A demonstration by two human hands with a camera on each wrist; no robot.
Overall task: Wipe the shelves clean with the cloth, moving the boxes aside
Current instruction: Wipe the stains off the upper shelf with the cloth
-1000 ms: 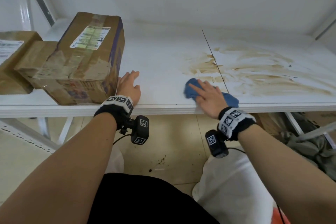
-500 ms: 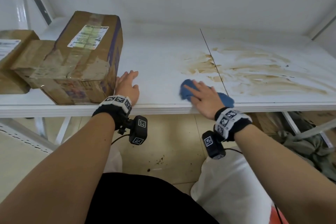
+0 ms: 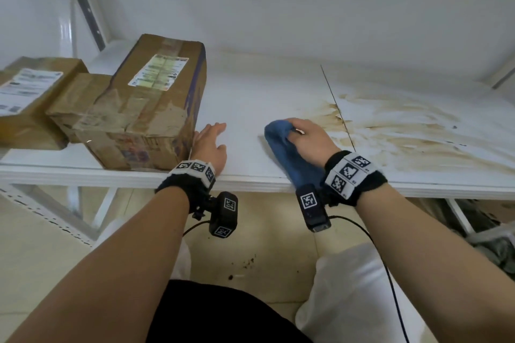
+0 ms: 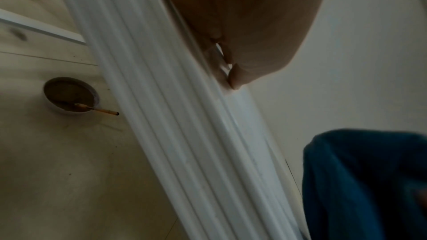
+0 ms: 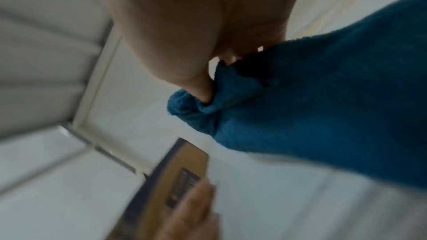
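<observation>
A white shelf point(image 3: 250, 97) carries brown smears point(image 3: 404, 131) right of a seam. My right hand point(image 3: 295, 131) sits just left of that seam, fingers curled into a bunched blue cloth point(image 3: 289, 156) that trails over the front edge. In the right wrist view the thumb digs into a fold of the cloth point(image 5: 323, 107). My left hand point(image 3: 214, 136) lies flat and open on the shelf, its side against the right face of a large taped cardboard box point(image 3: 150, 103). Two smaller boxes point(image 3: 75, 103) point(image 3: 30, 97) stand left of it.
The shelf's front edge point(image 4: 184, 116) runs under both wrists. On the floor below stands a bowl point(image 4: 71, 96) of brown liquid with a brush in it. Grey cloth and cardboard point(image 3: 479, 220) lie under the shelf's right end. A wall closes off the back.
My right hand has slid the cloth a little left and its fingers have gone from flat to curled, bunching the cloth. The stain left of the seam has mostly gone. The left hand stays put.
</observation>
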